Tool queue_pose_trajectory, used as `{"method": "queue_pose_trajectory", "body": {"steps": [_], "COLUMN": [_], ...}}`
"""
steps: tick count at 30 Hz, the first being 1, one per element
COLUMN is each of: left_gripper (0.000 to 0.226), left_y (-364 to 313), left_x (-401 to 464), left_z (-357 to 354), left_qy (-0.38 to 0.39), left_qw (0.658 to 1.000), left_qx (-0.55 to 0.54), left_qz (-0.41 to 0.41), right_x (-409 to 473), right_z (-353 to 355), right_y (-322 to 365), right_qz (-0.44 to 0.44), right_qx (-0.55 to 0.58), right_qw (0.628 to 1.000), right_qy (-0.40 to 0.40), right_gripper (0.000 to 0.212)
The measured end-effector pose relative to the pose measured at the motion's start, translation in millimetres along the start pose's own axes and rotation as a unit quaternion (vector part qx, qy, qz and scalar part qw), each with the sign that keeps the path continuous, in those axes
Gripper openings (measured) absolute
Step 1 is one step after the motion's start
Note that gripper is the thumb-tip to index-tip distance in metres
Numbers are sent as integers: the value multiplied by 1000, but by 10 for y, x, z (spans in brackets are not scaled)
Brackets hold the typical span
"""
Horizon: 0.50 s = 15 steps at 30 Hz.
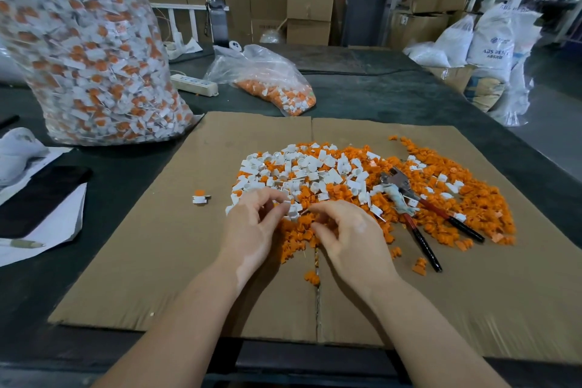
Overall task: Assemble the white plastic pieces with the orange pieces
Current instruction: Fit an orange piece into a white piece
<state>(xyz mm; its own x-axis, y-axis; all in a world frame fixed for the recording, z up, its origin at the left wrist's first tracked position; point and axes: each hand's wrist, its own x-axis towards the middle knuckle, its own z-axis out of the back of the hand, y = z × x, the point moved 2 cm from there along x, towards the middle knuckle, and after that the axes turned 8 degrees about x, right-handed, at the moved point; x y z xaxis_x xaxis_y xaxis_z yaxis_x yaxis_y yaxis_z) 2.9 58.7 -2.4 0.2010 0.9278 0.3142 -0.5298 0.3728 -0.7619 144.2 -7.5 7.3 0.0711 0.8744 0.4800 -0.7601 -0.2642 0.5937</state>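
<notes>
Orange and white pieces [346,179] remain heaped mid-frame; one white piece [293,211] is pinched between left hand [252,230] and right hand [349,236], one joined pair [201,197] set aside left

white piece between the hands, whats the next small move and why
Probably bring in an orange piece and press it into the white piece that the left hand pinches at the pile's near edge. The right hand is curled right beside it over loose orange pieces, though what it holds is hidden. One joined unit lies alone on the cardboard.
</notes>
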Motion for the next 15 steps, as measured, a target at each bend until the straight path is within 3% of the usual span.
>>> {"method": "queue_pose_trajectory", "body": {"steps": [4, 11, 15], "left_gripper": [20, 18, 16], "left_y": [-94, -84, -102], "left_x": [-58, -35, -26], "left_z": [-86, -90, -113], "left_qy": [38, 54, 77], "left_qw": [997, 991, 987], "left_qx": [-72, -119, -131], "left_qz": [-3, 41, 46], "right_x": [64, 32, 54], "right_z": [-54, 12, 49], "right_y": [18, -48, -51], "right_qz": [-31, -27, -6], "right_qx": [65, 104, 59], "right_qw": [997, 994, 998], "right_qy": [-4, 5, 7], "right_gripper": [34, 18, 9]}}
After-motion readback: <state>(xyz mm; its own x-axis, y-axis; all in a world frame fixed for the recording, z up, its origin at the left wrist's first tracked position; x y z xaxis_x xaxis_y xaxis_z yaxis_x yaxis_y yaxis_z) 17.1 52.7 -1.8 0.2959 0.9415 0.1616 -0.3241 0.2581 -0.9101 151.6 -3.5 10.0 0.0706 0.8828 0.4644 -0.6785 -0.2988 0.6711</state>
